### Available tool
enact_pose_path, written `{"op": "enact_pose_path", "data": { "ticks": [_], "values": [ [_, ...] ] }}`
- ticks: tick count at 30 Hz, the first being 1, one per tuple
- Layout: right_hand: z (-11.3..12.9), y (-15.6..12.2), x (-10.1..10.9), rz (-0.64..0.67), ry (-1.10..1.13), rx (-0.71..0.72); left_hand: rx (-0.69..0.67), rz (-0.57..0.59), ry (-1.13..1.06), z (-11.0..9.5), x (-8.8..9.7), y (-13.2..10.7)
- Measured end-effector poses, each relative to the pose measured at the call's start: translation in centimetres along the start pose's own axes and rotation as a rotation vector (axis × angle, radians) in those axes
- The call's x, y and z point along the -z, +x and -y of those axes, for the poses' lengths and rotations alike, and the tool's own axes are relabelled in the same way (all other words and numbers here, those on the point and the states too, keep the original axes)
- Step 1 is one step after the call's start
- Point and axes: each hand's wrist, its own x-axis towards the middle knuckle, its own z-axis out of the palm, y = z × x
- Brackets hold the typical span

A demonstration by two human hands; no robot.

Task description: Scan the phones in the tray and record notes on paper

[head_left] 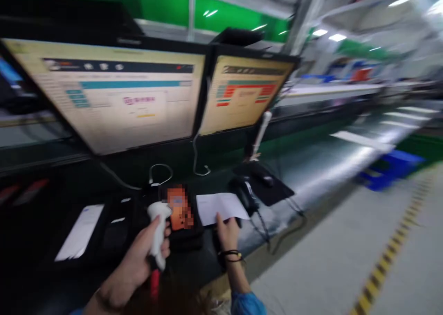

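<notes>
The scanning looks to be in mid-course: the left hand (138,255) is wrapped tight around a white scanner (158,232), aimed toward an orange item (180,213) on the dark desk (207,259) below the two monitors (114,93). The right hand (226,232) rests its fingers on a white paper (221,207) just beside that item, apparently pinning it flat, though blur hides how far the fingers curl.

Two large flat monitors stand side by side at the back of the dark surface (207,259) — the wide left screen (114,95) shows a pale form with a teal bar, the smaller right screen (244,93) red and green blocks. A black mouse (263,178) rests on a black pad (268,188), just beside a black corded handset (244,195). A white flat card (81,232) lies far left. A blurred blue plastic crate (391,167) sits on the grey floor — near a yellow-and-black striped line (391,255).
</notes>
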Motion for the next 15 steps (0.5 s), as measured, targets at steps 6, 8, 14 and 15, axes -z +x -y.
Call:
{"op": "enact_pose_path", "data": {
  "ticks": [6, 8, 14, 15],
  "values": [
    [-0.5, 0.3, -1.0, 0.033, -0.063, -0.036, -0.016, -0.033, -0.134, -1.9, -2.2, -0.2],
    [-0.4, 0.0, -0.9, 0.022, -0.069, -0.043, -0.024, -0.003, -0.109, -2.0, -2.1, 0.1],
    [0.0, -0.3, -0.7, 0.022, -0.073, -0.046, -0.063, 0.002, -0.082, -2.2, -2.3, 0.1],
    [0.1, -0.4, -0.7, 0.025, -0.071, -0.045, -0.065, -0.004, -0.082, -2.3, -2.4, 0.1]
  ]
}}
